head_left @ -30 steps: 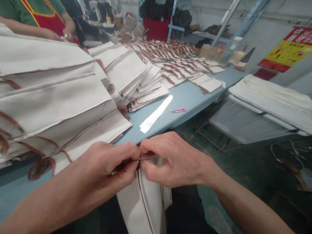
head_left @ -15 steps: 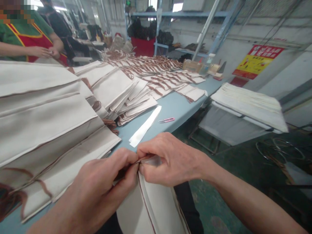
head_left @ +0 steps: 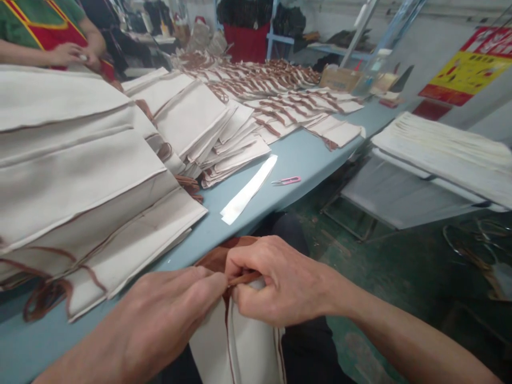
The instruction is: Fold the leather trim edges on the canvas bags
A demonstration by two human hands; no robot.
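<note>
A cream cloth bag point(head_left: 240, 349) is held just below the near edge of the tabletop point(head_left: 304, 154), hanging down from both hands with its brown-piped seam running down the middle. At its top, a brown strap point(head_left: 245, 278) is pinched from two sides. The left hand point(head_left: 160, 314) is closed, its fingers point(head_left: 208, 282) pressed together on the strap's end where it meets the bag's upper edge. The right hand point(head_left: 280, 282) is closed too, and the strap is gripped between its thumb and curled fingers point(head_left: 248, 256). The fingertips of the two hands are touching. A brown fold of the bag's trim point(head_left: 214, 256) is seen just behind the knuckles, against the tabletop's near edge.

Along the left edge of the tabletop, a tall slanted stack of cream bags point(head_left: 80, 176) is laid, with brown handles trailing from its near side. A white strip point(head_left: 248, 189) is laid near the near edge, and pink thread snips point(head_left: 286, 181) are placed just beside it, towards the right edge. Further stacks of bags point(head_left: 200, 117) are fanned out behind, and bags with brown handles point(head_left: 280, 85) are spread towards the far edge. At the far left corner a co-worker's hand point(head_left: 66, 53) is rested on the bags. Off the right edge, folded cream cloth point(head_left: 448, 152) is piled on a low stand.
</note>
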